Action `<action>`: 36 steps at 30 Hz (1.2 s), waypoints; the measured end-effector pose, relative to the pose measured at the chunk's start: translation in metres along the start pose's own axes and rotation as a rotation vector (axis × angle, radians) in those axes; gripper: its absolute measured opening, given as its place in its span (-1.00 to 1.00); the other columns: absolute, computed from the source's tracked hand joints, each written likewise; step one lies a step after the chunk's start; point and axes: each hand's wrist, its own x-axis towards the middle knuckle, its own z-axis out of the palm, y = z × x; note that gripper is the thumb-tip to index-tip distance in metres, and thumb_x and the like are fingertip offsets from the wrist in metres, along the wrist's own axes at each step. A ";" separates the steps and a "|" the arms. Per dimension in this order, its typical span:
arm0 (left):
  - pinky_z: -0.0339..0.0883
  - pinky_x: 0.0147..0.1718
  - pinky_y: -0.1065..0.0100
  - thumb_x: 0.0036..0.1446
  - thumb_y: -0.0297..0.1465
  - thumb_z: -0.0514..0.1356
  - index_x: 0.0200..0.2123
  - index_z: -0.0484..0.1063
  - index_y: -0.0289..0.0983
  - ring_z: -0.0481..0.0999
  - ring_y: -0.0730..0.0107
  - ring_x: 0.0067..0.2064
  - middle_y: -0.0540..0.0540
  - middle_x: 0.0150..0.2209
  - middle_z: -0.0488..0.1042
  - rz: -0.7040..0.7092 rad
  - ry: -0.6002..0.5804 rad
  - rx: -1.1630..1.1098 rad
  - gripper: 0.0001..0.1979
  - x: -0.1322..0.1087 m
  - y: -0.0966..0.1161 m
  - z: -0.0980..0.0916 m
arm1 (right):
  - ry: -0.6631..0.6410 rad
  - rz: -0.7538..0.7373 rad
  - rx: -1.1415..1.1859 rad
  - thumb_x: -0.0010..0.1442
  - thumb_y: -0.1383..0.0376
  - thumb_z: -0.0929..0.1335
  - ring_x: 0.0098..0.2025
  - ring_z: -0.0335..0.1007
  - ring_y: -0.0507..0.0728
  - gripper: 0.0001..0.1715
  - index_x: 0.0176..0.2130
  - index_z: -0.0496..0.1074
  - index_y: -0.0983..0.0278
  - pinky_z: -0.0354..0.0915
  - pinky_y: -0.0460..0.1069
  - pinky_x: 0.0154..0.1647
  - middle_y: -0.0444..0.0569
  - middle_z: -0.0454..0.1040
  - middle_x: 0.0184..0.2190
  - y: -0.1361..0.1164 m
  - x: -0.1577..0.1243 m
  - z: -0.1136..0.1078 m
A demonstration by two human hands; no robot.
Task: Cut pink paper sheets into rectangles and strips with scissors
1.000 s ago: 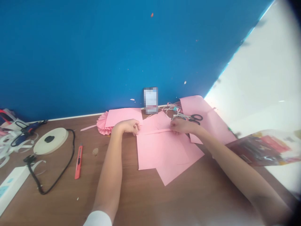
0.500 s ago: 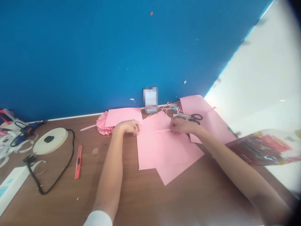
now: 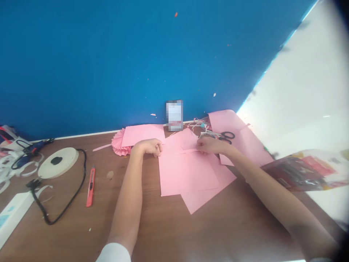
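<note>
A sheet of pink paper (image 3: 185, 171) lies on the brown table with a narrow band along its far edge, which looks folded. At the left end of that edge is my left hand (image 3: 151, 147), fingers curled closed on the paper. My right hand (image 3: 210, 145) pinches the other end of the band. Another pink sheet (image 3: 195, 203) sticks out at an angle beneath. Close to my left hand are a pleated pink paper fan (image 3: 120, 143) and a pink sheet (image 3: 144, 134) overlapping it. Black-handled scissors (image 3: 227, 137) rest just beyond my right hand.
A red box cutter (image 3: 91, 187), a white disc with a black centre (image 3: 58, 163), a black cable (image 3: 81, 185) and a power strip (image 3: 13, 214) lie left. A phone-like device (image 3: 174, 115) leans on the blue wall. At right are a large pink sheet (image 3: 245, 149) and a plastic package (image 3: 302, 171).
</note>
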 end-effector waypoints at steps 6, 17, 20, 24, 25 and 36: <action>0.23 -0.46 0.45 -0.26 -0.48 0.25 -0.36 0.36 -0.30 0.50 0.38 -0.40 -0.04 -0.47 0.52 0.002 -0.008 -0.007 -0.73 0.001 -0.003 0.000 | 0.064 -0.018 -0.050 0.04 0.31 0.26 -0.45 0.32 0.04 -0.78 -0.59 0.23 0.29 0.14 -0.10 -0.49 -0.05 0.38 -0.53 -0.002 -0.002 -0.002; 0.21 -0.47 0.46 -0.25 -0.45 0.26 -0.35 0.37 -0.30 0.50 0.38 -0.39 -0.05 -0.46 0.53 0.017 -0.011 0.005 -0.72 0.000 -0.003 -0.001 | 0.102 0.107 -0.021 0.06 0.26 0.27 -0.39 0.38 0.07 -0.83 -0.47 0.39 0.28 0.16 -0.09 -0.44 -0.03 0.48 -0.38 -0.012 -0.009 -0.009; 0.22 -0.46 0.46 -0.24 -0.46 0.26 -0.34 0.37 -0.30 0.50 0.39 -0.40 -0.05 -0.45 0.53 0.023 -0.019 -0.005 -0.72 0.001 -0.005 -0.001 | 0.113 0.110 -0.005 0.06 0.26 0.28 -0.40 0.38 0.06 -0.83 -0.46 0.41 0.29 0.16 -0.10 -0.44 -0.03 0.49 -0.41 -0.013 -0.009 -0.009; 0.21 -0.48 0.46 -0.24 -0.45 0.28 -0.33 0.37 -0.31 0.50 0.38 -0.40 -0.06 -0.46 0.52 0.027 -0.018 -0.015 -0.70 0.003 -0.008 -0.002 | 0.128 0.107 0.010 0.05 0.28 0.29 -0.40 0.38 0.06 -0.84 -0.47 0.42 0.29 0.17 -0.10 -0.41 -0.05 0.50 -0.45 -0.008 -0.005 -0.007; 0.21 -0.48 0.46 -0.24 -0.45 0.28 -0.33 0.37 -0.31 0.51 0.37 -0.40 -0.06 -0.46 0.52 0.028 -0.017 -0.017 -0.70 0.004 -0.009 -0.002 | 0.135 0.105 0.011 0.05 0.27 0.29 -0.40 0.38 0.06 -0.84 -0.47 0.42 0.29 0.17 -0.10 -0.41 -0.06 0.51 -0.45 -0.007 -0.004 -0.006; 0.22 -0.48 0.46 -0.25 -0.46 0.26 -0.34 0.36 -0.30 0.50 0.37 -0.40 -0.06 -0.47 0.52 0.018 -0.021 -0.018 -0.71 0.002 -0.007 -0.002 | 0.229 0.094 -0.093 0.06 0.20 0.30 -0.36 0.37 0.06 -0.80 -0.45 0.44 0.24 0.07 -0.09 -0.45 -0.11 0.50 -0.43 -0.008 -0.004 -0.007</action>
